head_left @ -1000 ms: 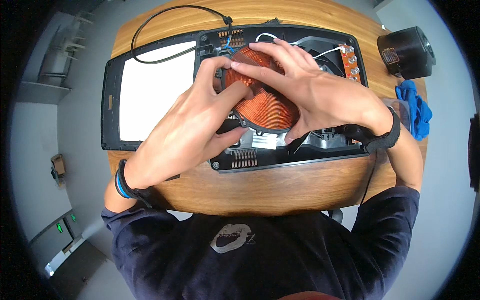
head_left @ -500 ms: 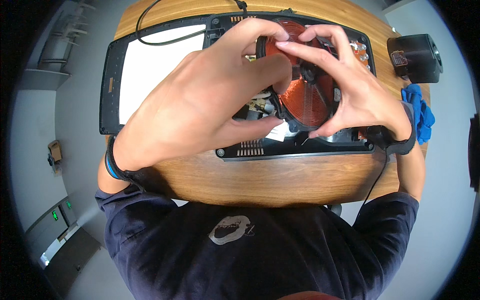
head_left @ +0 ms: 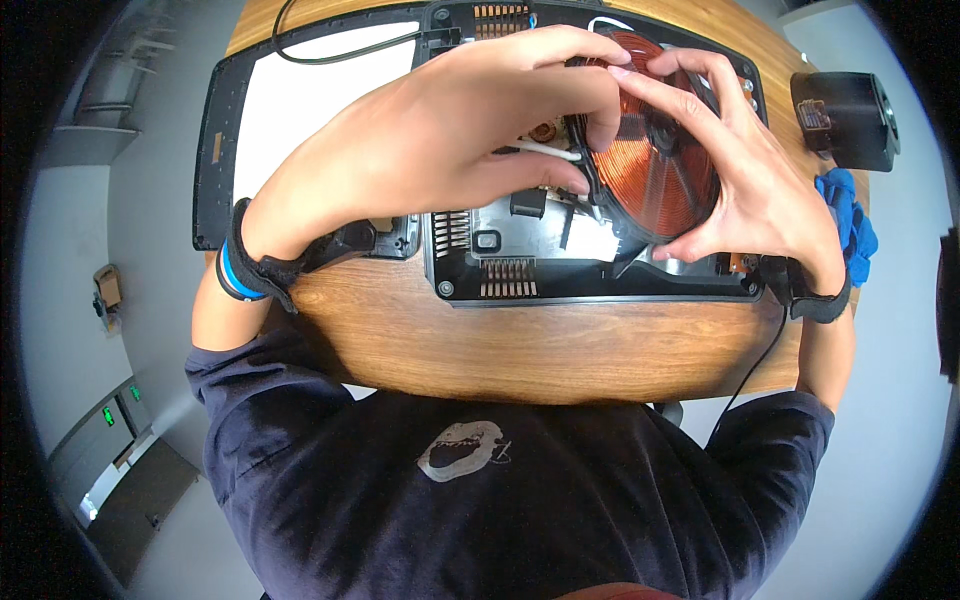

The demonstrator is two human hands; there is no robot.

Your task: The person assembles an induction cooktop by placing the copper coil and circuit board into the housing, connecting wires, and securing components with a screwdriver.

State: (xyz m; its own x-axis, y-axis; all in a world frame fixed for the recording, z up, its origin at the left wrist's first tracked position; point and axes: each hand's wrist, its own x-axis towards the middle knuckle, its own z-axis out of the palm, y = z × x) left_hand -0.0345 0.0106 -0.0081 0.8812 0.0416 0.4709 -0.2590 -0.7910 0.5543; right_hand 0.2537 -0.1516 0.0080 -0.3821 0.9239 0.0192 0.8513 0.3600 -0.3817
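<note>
Copper induction coil [head_left: 655, 160], at one o'clock: now tilted up off the black cooker base [head_left: 560, 255], flat a second ago. Left hand [head_left: 440, 140] and right hand [head_left: 760, 180] pinch its rim, fingers closed. White wire [head_left: 545, 150] remains attached, so coil is freed but tethered.

A single head-worn fisheye looks steeply down, close over the wooden table [head_left: 560, 350].
</note>
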